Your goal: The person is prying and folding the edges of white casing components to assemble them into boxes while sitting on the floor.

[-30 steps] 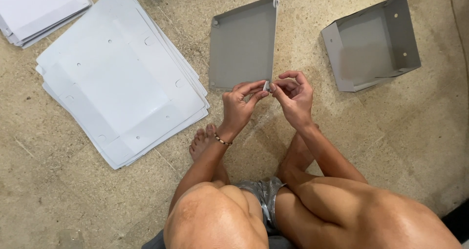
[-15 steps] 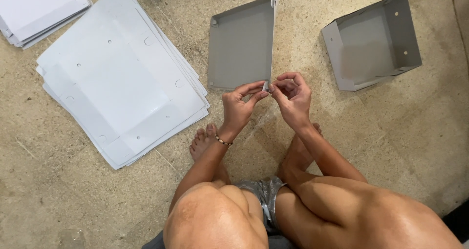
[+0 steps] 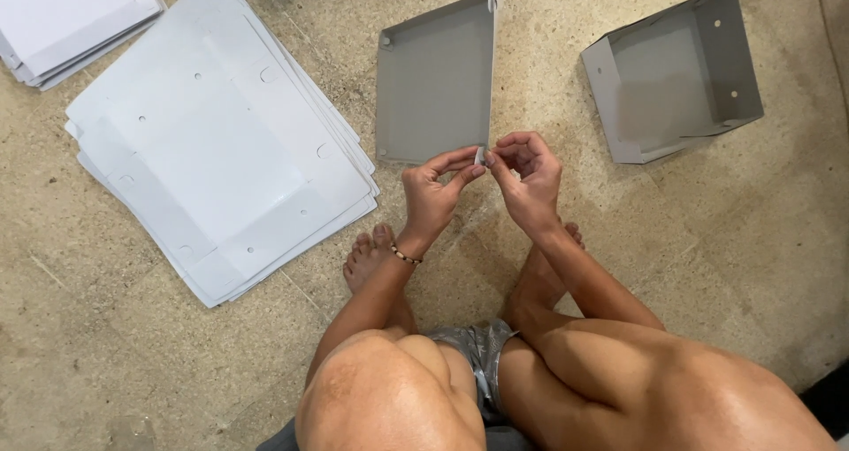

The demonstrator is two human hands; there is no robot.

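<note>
Fingers [image 3: 467, 161] of both hands are pinching a small white piece [image 3: 478, 156] above the grey tray [image 3: 433, 80]; slackening grip is risking dropping it onto the speckled floor [image 3: 752, 239].

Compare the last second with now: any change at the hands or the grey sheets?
Almost none. Left hand and right hand still pinch the same small white piece at the near edge of the half-folded grey sheet. Flat sheet stack and folded grey box unmoved.
</note>
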